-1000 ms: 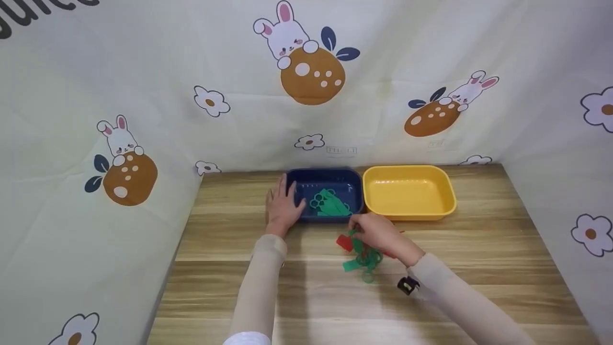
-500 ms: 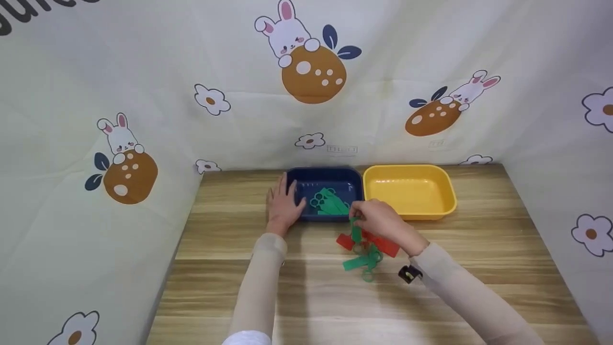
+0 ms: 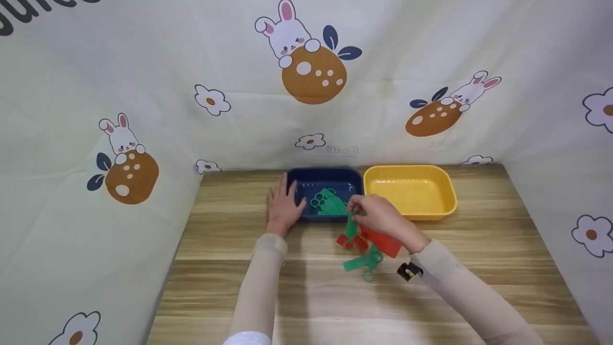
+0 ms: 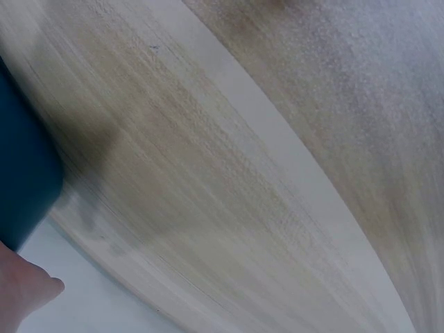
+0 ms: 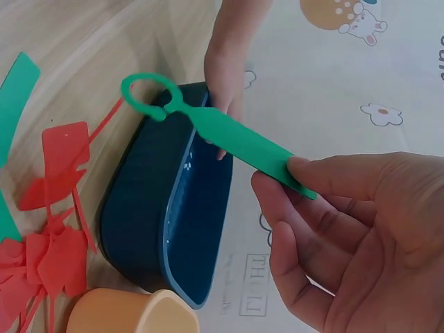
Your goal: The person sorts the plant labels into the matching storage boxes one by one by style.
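Observation:
My right hand (image 3: 380,215) pinches the end of a flat green plastic tag (image 5: 243,146) between thumb and fingers. An open ring forms the tag's far end, which hangs downward in the head view. This hand overlaps the near right corner of the dark blue tray (image 3: 323,218). Several green tags (image 3: 330,205) lie inside that tray. Against the tray's left side rests my left hand (image 3: 283,206), fingers spread and extended. The left wrist view catches only a fingertip (image 4: 35,284) and part of the blue wall.
Red tags (image 3: 383,241) lie in a loose heap on the wooden table (image 3: 230,287) before the trays. Closer to me are more green tags (image 3: 364,262). A yellow tray (image 3: 412,217) stands right of the blue one. A printed cloth (image 3: 239,134) rises behind and along both sides.
My right hand has risen from the heap with the green tag and moved slightly away from me, toward the blue tray. The red tags show more plainly now. My left hand stays in place.

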Demonstrator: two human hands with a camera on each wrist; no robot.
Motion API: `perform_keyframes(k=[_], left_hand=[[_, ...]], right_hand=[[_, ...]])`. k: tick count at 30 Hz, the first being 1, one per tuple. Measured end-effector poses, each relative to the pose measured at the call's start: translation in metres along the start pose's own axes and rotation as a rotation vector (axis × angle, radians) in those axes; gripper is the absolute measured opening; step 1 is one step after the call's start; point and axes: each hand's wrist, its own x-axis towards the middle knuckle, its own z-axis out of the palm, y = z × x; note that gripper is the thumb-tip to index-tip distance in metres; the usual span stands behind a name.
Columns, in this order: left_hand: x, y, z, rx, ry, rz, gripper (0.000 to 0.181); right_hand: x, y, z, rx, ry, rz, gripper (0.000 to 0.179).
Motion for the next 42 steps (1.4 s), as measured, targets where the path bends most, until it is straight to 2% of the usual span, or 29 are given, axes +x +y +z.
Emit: perform_keyframes(k=[5, 12, 25, 33, 42], left_hand=[[0.0, 0.0, 0.001, -0.016, 0.009, 0.006, 0.067], [0.003, 0.0, 0.001, -0.011, -0.011, 0.0, 0.069], [0.003, -0.001, 0.003, 0.016, -0.027, -0.011, 0.069], [0.001, -0.001, 0.002, 0.005, -0.007, -0.006, 0.069], [0.001, -0.001, 0.001, -0.02, 0.006, 0.007, 0.068]], right_hand=[[0.001, 0.002, -0.002, 0.026, 0.018, 0.0, 0.011], [0.004, 0.004, -0.009, 0.088, 0.031, 0.046, 0.01], [0.028, 0.006, -0.02, 0.065, 0.135, 0.086, 0.008], [0.048, 0.01, -0.006, 0.032, 0.249, 0.048, 0.009], [0.069, 0.018, 0.017, -0.101, 0.33, -0.015, 0.005]])
